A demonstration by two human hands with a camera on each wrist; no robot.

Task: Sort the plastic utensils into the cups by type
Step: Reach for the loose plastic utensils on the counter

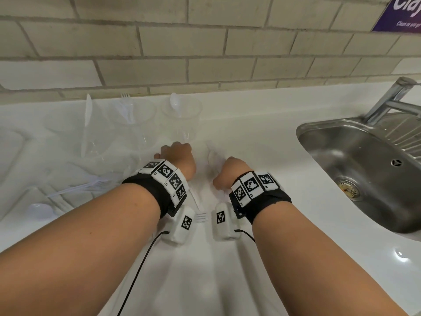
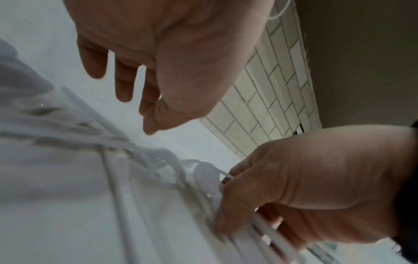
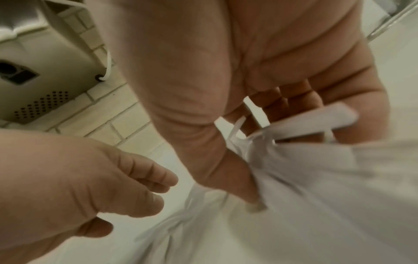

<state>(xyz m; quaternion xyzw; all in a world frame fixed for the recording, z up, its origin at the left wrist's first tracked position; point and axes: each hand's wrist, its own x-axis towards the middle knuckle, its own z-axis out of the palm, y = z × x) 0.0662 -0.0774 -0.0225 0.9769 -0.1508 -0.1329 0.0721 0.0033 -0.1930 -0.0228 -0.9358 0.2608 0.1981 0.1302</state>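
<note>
Three clear cups stand at the back of the white counter (image 1: 250,137). The left cup (image 1: 93,142) holds a knife (image 1: 88,110), the middle cup (image 1: 136,124) forks (image 1: 126,106), and the right cup (image 1: 186,119) a spoon (image 1: 175,101). My right hand (image 1: 230,172) (image 2: 282,187) (image 3: 226,128) grips a bundle of white utensils (image 2: 255,230) (image 3: 294,160); a spoon bowl (image 1: 213,156) shows just beyond it. My left hand (image 1: 180,159) (image 2: 126,76) (image 3: 108,187) hovers beside it below the right cup, its fingers loosely curled and holding nothing.
Loose forks (image 1: 91,185) and a spoon (image 1: 39,210) lie on the counter at the left; another fork (image 1: 201,216) shows between my wrists. A steel sink (image 1: 364,169) with a faucet (image 1: 391,99) sits at the right. A brick wall (image 1: 205,42) closes the back.
</note>
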